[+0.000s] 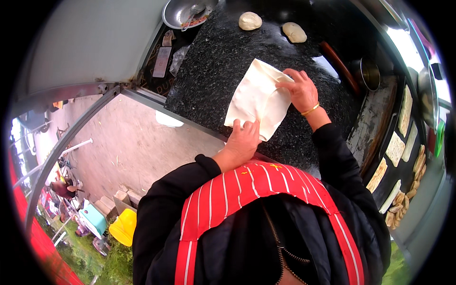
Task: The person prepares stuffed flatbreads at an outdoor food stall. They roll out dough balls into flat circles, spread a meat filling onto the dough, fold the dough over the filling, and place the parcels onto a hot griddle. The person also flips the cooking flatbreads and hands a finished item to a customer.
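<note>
A folded sheet of pale dough (254,97) lies on the speckled black countertop (204,71), roughly four-sided with its layers overlapping. My left hand (241,145) grips its near edge, fingertips curled on the dough. At the upper right edge, my right hand (303,92) pinches the dough between thumb and fingers; a gold-coloured bracelet circles that wrist. Farther back sit two dough pieces: a rounded ball (250,21) and a flatter oval lump (294,33). A brown rolling pin (339,68) rests to the right of them.
Beside the rolling pin stands a metal pot (370,74). On the right, a dark griddle (388,175) holds several flatbreads. A steel bowl (176,18) with a spoon is at the back left, near a phone-like slab (162,61). A yellow bucket (123,228) stands lower left.
</note>
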Demonstrator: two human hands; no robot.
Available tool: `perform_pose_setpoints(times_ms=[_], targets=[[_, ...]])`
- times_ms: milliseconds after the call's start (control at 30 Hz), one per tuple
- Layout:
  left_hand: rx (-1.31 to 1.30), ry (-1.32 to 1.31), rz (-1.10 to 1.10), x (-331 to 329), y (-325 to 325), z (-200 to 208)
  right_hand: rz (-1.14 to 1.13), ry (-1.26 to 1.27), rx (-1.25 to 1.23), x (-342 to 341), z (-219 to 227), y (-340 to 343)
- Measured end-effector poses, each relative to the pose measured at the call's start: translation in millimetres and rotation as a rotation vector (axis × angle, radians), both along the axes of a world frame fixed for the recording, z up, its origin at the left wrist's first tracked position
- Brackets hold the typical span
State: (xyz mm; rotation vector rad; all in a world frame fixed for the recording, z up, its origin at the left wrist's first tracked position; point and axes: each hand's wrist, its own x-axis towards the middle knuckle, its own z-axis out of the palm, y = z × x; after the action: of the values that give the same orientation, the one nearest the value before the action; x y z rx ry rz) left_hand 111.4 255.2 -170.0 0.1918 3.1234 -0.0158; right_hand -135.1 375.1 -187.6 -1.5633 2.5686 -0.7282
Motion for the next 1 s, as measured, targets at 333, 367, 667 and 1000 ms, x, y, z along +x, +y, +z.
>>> perform_pose_setpoints(times_ms=[333, 367, 667, 1000], targets=[[0.361, -0.034, -0.368, 11, -31, 2, -0.922, 0.336, -0.132, -118, -48, 84], [0.341, -0.055, -0.237, -18, -37, 17, -1.047, 0.386, -0.031, -133, -62, 94], [0.344, 0.248, 0.139, -161, -117, 36, -0.814, -0.03, -0.013, -80, -56, 96], [0.169, 0.074, 0.082, -154, -88, -20, -0.709, 0.115, 0.125, 63, -22, 10]])
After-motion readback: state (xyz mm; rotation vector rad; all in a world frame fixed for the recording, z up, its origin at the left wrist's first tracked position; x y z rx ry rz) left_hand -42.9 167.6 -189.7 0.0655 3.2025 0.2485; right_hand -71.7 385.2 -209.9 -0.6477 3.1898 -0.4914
